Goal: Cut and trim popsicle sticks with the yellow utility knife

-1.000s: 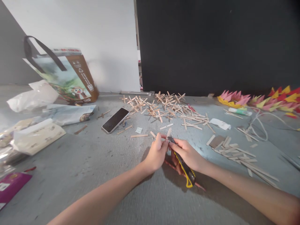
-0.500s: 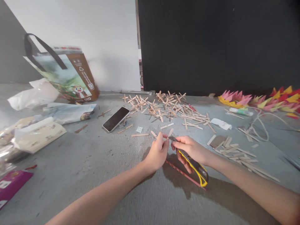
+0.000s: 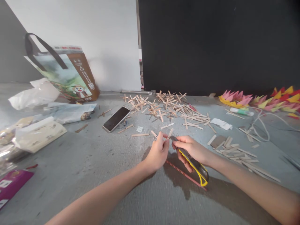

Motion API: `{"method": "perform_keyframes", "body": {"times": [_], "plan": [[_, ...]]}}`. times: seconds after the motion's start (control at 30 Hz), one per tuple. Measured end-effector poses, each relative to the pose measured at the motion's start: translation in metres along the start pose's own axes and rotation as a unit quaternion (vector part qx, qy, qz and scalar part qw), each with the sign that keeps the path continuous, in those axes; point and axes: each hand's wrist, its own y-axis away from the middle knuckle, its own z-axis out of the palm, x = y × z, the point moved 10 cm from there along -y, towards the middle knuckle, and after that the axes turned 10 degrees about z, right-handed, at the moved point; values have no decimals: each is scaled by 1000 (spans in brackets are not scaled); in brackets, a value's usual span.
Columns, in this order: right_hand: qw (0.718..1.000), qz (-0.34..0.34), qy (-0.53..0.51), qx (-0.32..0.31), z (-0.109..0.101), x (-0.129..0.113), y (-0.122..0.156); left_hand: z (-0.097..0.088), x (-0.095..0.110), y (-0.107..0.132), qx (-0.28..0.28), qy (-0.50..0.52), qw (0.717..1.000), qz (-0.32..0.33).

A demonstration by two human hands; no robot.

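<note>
My left hand [image 3: 158, 153] pinches a small wooden stick [image 3: 169, 133] just above the grey surface. My right hand [image 3: 191, 149] is wrapped round a yellow and black utility knife [image 3: 195, 167], its tip meeting the stick beside the left fingers. A red strip [image 3: 181, 173] lies flat under both hands. More loose sticks lie just beyond the fingers.
A heap of crossed wooden sticks [image 3: 164, 106] spreads behind the hands, a phone [image 3: 116, 119] to its left. A printed bag [image 3: 67, 75], plastic wrappers [image 3: 37, 131] and a purple pack [image 3: 10, 184] sit left. Cut sticks [image 3: 236, 153], a cable [image 3: 260, 125] and paper flowers [image 3: 257, 100] lie right.
My right hand swung the knife's back end out to the right and lifted slightly, uncovering more of the red strip. My left hand kept its pinch on the stick.
</note>
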Motion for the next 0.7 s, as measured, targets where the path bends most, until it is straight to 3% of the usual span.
{"method": "perform_keyframes", "body": {"times": [0.4, 0.7], "plan": [[1000, -5, -4, -15, 4, -4, 3, 1, 3, -1, -7, 0, 1000, 3], [1000, -11, 8, -18, 4, -4, 4, 5, -10, 0, -2, 74, 997, -35]]}}
